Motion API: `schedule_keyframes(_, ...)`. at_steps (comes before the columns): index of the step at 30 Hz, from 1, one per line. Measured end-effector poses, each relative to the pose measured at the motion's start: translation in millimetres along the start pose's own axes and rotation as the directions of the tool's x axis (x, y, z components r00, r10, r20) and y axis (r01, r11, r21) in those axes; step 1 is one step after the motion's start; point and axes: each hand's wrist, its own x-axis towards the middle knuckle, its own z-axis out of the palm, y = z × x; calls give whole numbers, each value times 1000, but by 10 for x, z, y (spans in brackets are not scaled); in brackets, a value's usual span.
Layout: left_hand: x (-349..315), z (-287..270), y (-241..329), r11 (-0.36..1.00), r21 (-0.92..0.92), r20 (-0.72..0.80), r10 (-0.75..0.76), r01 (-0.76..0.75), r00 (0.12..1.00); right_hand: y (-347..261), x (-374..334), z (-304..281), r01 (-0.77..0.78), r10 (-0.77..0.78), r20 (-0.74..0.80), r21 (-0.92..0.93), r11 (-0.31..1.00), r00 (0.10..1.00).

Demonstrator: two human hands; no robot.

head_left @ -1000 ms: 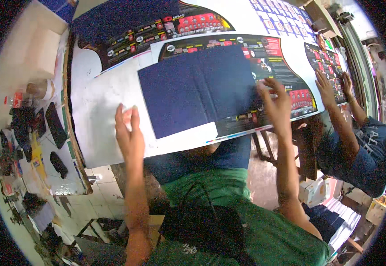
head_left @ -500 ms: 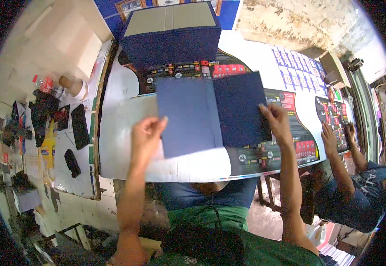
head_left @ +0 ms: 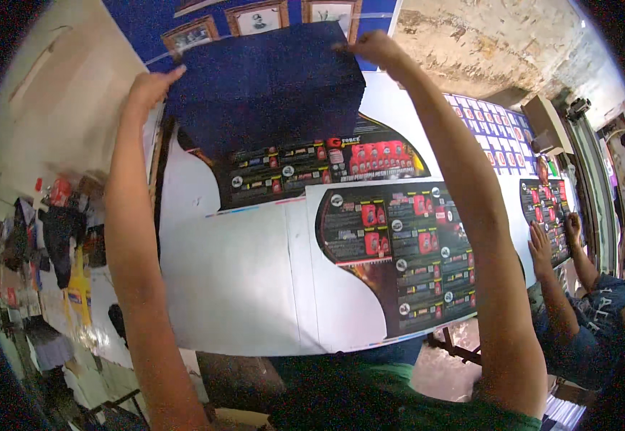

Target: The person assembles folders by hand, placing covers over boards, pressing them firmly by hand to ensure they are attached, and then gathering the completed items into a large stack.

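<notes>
A dark blue hardcover book cover (head_left: 269,54) lies spread, blue side up, on top of a tall stack of dark blue covers (head_left: 269,115) at the back of the table. My left hand (head_left: 153,87) is at its left end, thumb and fingers closed at the edge. On the opposite side, my right hand (head_left: 378,52) pinches the cover near its far right corner. Both arms are stretched far forward. Motion slightly blurs the fingertips.
Printed black-and-red sheets (head_left: 420,251) cover the table (head_left: 226,280). At the right, another person's hands (head_left: 540,248) rest by a similar sheet. Framed pictures (head_left: 256,18) hang behind the stack. A cluttered side table (head_left: 104,327) stands left, and a cardboard box (head_left: 544,126) sits at the back right.
The blue cover has gone from in front of me to the top of the stack, hiding the beige boards there. Both hands have moved forward with it, and my view has shifted.
</notes>
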Motion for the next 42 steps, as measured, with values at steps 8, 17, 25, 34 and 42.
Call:
schedule_keyframes(8,409,746,-468,351,-919,253,176,179,952,675,231,634,-267,-3,348,725,635,938)
schedule_keyframes(17,459,1115,-585,299,-946,175,160,121,972,583,554,1303,-124,7,141,845,521,990)
schedule_keyframes(25,444,1251,-539,310,-947,141,176,81,974,625,470,1237,-128,21,137,843,523,990)
schedule_keyframes(34,386,1286,-519,343,-939,101,176,35,979,596,378,1299,-138,30,142,850,508,989)
schedule_keyframes(42,244,1218,-506,425,-905,44,165,-30,985,584,263,1183,-138,31,142,859,493,989)
